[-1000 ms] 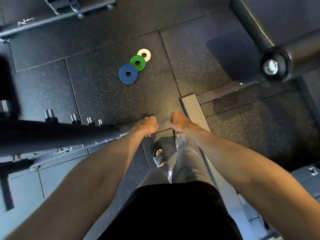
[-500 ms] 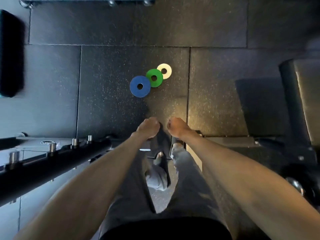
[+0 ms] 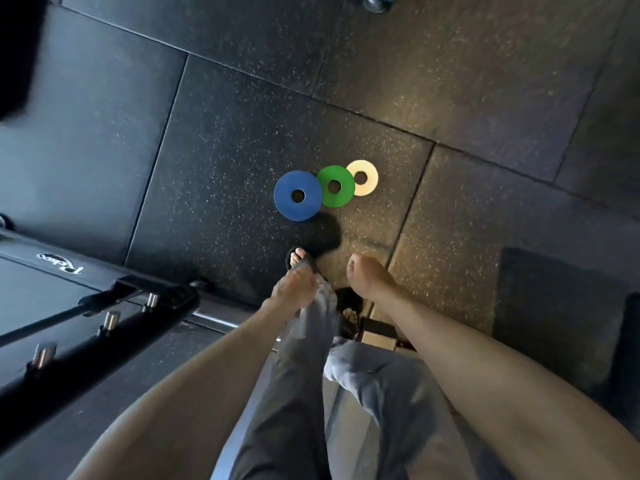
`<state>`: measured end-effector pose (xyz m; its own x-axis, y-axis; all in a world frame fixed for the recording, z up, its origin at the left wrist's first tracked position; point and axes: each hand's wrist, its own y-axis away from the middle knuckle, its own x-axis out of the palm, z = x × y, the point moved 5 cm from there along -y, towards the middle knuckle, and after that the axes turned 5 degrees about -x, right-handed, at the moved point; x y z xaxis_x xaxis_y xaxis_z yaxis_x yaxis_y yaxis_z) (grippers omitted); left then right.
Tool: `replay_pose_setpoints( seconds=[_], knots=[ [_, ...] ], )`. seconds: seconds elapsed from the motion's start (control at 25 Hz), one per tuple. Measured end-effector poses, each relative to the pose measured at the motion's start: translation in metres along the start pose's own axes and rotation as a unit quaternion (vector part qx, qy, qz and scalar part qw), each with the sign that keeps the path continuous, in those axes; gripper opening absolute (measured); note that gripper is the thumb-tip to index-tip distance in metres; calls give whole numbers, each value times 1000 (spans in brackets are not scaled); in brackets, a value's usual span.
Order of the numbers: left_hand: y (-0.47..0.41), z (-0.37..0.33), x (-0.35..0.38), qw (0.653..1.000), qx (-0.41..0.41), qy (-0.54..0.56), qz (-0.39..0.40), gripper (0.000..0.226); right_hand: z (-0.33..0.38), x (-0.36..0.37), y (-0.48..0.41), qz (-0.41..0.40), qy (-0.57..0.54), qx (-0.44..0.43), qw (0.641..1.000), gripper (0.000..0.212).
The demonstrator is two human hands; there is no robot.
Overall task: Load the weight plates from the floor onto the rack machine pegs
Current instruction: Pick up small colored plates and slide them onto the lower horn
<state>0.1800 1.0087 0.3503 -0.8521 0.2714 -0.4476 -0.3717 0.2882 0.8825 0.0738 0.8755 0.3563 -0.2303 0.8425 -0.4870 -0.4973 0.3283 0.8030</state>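
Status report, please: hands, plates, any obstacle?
Hands empty: left hand, right hand. Blue plate, green plate, white plate on floor. Pegs bare. No obstacle seen.

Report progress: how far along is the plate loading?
Done: nothing; the rack pegs in view are bare. In hand: nothing; left hand and right hand hang empty. Left: blue plate, green plate and white plate all lie in a row on the floor, none lifted yet.
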Motion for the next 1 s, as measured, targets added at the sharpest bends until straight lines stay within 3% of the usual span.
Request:
replay_pose_setpoints(
  seconds=[0.12,0.32,0.56,0.64,0.76,0.88,1.0],
  knots=[
    [-47,-9,-23,1000,-23,15,-2,37,11,-21,-53,18,28,-3,999,32],
    [-129,-40,-53,996,-43,78,-21,28,25,-43,-143,49,77,-41,995,31],
    [-251,-64,-36,990,-86,98,-46,27,-7,-33,-258,94,185,-124,970,13],
    [-299,-65,-16,986,-110,107,-67,30,-25,-22,-305,65,256,-146,953,25],
    [-362,-59,14,980,-150,64,-110,61,-43,6,-372,-1,376,-186,908,46],
    [-419,-42,52,972,-197,14,-131,97,-51,46,-420,-4,457,-229,859,56],
    [-450,-29,76,963,-202,-42,-176,97,-67,74,-442,5,506,-231,831,66]
  ],
)
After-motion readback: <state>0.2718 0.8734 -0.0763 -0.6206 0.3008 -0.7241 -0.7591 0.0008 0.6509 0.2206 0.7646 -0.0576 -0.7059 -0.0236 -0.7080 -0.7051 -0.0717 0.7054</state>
